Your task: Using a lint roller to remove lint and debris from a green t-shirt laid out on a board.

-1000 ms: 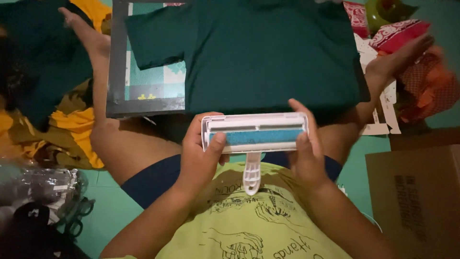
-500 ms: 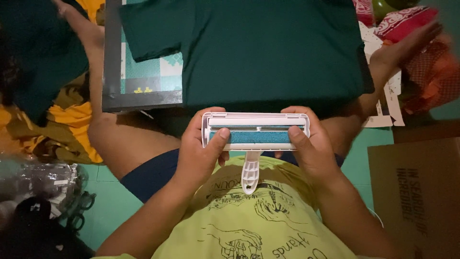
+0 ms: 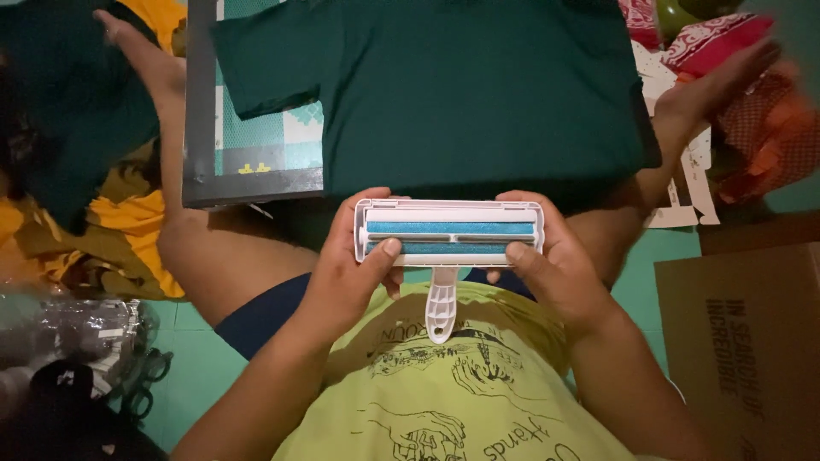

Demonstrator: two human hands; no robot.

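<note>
I hold a white lint roller [image 3: 448, 230] with blue fabric strips in both hands, its short handle pointing down toward my yellow-green shirt. My left hand [image 3: 350, 273] grips its left end, thumb resting on the lower blue strip. My right hand [image 3: 551, 260] grips its right end, thumb on the frame's lower edge. Just beyond the roller lies a dark green T-shirt [image 3: 461, 85], spread flat over a dark-framed board [image 3: 198, 111] that rests across my legs.
A brown cardboard box [image 3: 743, 341] stands at the right. Yellow and dark cloths [image 3: 77, 196] are piled at the left, with clear plastic wrap [image 3: 60, 324] below them. Red patterned fabric [image 3: 726, 51] lies at the top right. The floor is teal tile.
The roller and both hands have shifted slightly down and toward me; my thumbs have moved onto the front of the roller. The green T-shirt has not moved.
</note>
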